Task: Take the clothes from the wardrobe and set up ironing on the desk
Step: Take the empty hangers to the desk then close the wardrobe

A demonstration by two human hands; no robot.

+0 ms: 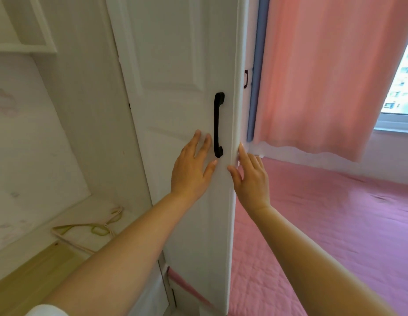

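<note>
Hands point(191, 169) on smooth panelled door point(175, 65)

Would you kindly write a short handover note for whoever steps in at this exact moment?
Left hand: open, flat on the white wardrobe door, beside the black handle.
Right hand: fingers straight along the door's free edge.
Door ajar; no clothes in view.
Hangers lie on the desk at left.
Done: nothing visible.
Left: take out clothes, set up ironing on the desk.
</note>
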